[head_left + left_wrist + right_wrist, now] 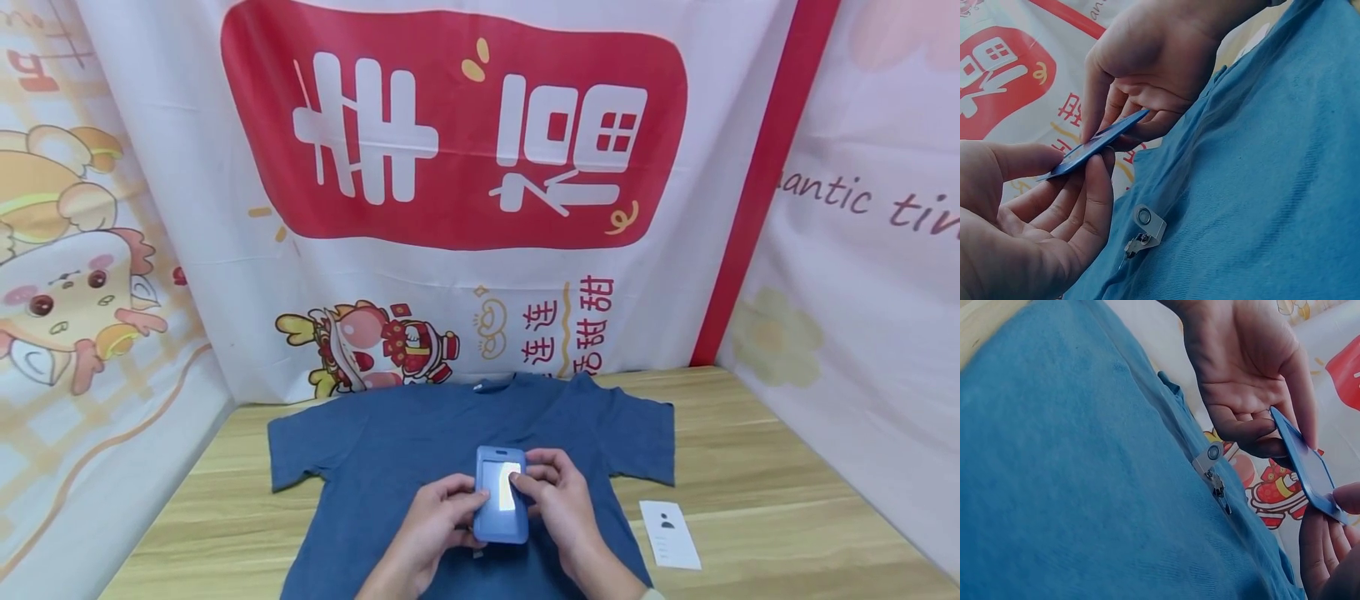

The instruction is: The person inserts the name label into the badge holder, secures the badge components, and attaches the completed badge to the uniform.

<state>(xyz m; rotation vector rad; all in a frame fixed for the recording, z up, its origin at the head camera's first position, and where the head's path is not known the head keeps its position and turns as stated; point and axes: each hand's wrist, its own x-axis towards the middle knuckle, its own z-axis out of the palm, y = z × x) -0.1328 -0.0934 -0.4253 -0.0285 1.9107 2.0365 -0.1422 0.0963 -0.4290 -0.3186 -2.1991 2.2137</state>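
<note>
A blue badge holder (501, 496) with a pale card in its window is held just above a blue T-shirt (375, 450) spread flat on the wooden table (750, 433). My left hand (457, 504) grips the holder's left edge between thumb and fingers. My right hand (536, 487) pinches its right side, thumb on the window. In the left wrist view the holder (1094, 147) shows edge-on between left hand (1035, 237) and right hand (1147, 62). A metal clip on a clear strap (1144, 228) hangs below it against the shirt (1260, 187), and shows again as the clip (1212, 465).
A white printed card (670, 533) lies on the table to the right of the shirt. Printed cloth banners (465, 167) close off the back and both sides. Bare wood shows left and right of the shirt.
</note>
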